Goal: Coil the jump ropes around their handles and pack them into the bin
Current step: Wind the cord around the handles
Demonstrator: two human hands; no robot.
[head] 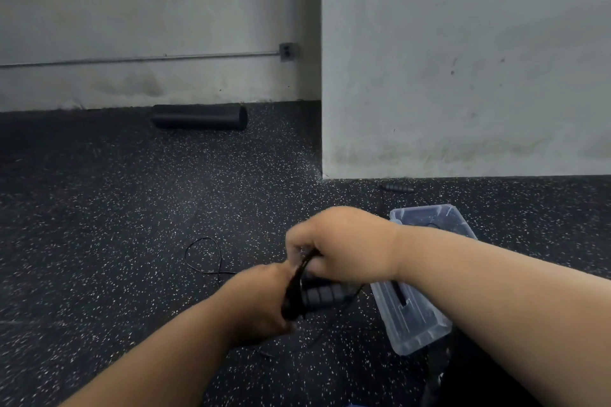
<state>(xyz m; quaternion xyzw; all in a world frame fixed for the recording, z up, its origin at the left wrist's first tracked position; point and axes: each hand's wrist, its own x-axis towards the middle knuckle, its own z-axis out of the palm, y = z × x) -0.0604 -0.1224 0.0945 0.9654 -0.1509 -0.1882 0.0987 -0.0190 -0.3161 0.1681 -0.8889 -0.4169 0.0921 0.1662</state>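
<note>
**A:** How far had the packing got at that point?

**B:** Partway, by my reading. The clear plastic rectangular bin (417, 324) lay on the speckled black rubber floor (115, 225), and something dark showed through its wall, possibly a rope already packed, though I couldn't tell for sure.

**A:** And the hands?

**B:** Both were just left of the bin, held above the floor. The left hand (261, 301) was wrapped round the ribbed black foam handles (319, 296) of a thin black jump rope (299, 274), its grip clamped on them. The right hand (340, 243) sat just above, fingers pinching the cord where several turns already looped over the handles.

**A:** So the coiling was underway?

**B:** I judged so, and not finished. A slack loop of black cord (203, 254) lay on the floor further left of the bin, and it seemed to run towards the hands, so there was rope left to wind.

**A:** Anything else outstanding?

**B:** Beyond the bin, near the foot of the grey wall (463, 59), a second black ribbed handle (398, 188) lay on the floor, uncoiled and unpacked as far as I could see. Well away from the bin, against the far wall, lay a black foam roller (200, 116), which had no part in the job.

**A:** So what remained?

**B:** Finishing that coil, dropping it in the bin, then dealing with the rope by the wall.
</note>
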